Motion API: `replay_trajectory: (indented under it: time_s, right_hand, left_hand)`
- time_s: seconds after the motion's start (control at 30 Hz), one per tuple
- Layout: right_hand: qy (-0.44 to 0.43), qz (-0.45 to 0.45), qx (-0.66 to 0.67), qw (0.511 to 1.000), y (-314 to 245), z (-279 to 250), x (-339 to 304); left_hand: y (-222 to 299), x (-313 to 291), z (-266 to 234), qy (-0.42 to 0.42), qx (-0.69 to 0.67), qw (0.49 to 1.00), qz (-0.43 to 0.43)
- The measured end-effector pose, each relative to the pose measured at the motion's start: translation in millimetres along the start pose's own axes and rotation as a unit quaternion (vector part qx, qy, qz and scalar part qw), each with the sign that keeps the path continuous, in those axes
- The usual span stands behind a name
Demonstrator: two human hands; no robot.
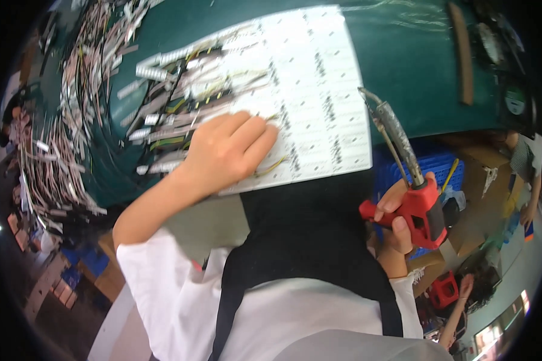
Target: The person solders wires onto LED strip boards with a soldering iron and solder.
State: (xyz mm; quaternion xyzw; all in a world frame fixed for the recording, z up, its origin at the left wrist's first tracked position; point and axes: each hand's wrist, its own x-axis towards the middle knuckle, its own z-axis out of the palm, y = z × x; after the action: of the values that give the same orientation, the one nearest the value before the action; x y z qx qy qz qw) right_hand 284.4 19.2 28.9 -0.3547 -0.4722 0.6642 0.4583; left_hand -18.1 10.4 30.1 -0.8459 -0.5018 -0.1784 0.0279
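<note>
My left hand (pixel 232 147) rests palm down over a white printed board (pixel 349 153), its fingers curled in at the ends of the wires. What they pinch is hidden beneath them. Rows of wire bundles (pixel 180 114), grey, black and yellow with white connectors, lie across the board's left half. At the right, my right hand (pixel 397 210) grips a red soldering gun (pixel 426 216) by its handle. The gun's metal barrel (pixel 403 141) points up and away, with a thin feed tube alongside. Its tip appears beside the board's right edge.
The green tabletop (pixel 415 78) carries a large pile of loose wires (pixel 90 72) along its left side. A brown strip (pixel 462 54) lies at the far right. Beyond the near right edge are a blue crate (pixel 421 165) and cardboard boxes (pixel 479 198). Other people sit nearby.
</note>
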Motion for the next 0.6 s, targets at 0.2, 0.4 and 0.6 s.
replay_trajectory:
  time_s: [0.2,0.4,0.6]
  right_hand:
    - [0.08,-0.056,0.02,0.995,4.3,-12.8,1.5]
    - [0.099,-0.07,0.014,0.992,1.9,-13.8,-12.0]
    - [0.109,-0.042,-0.02,0.993,-2.8,-6.4,-7.8]
  left_hand:
    - [-14.7,63.7,-25.2,-0.209,-0.159,0.963,-0.056]
    - [-96.1,163.4,66.1,0.149,0.027,0.988,0.03]
    - [-97.4,167.8,58.4,0.12,-0.068,0.99,0.015]
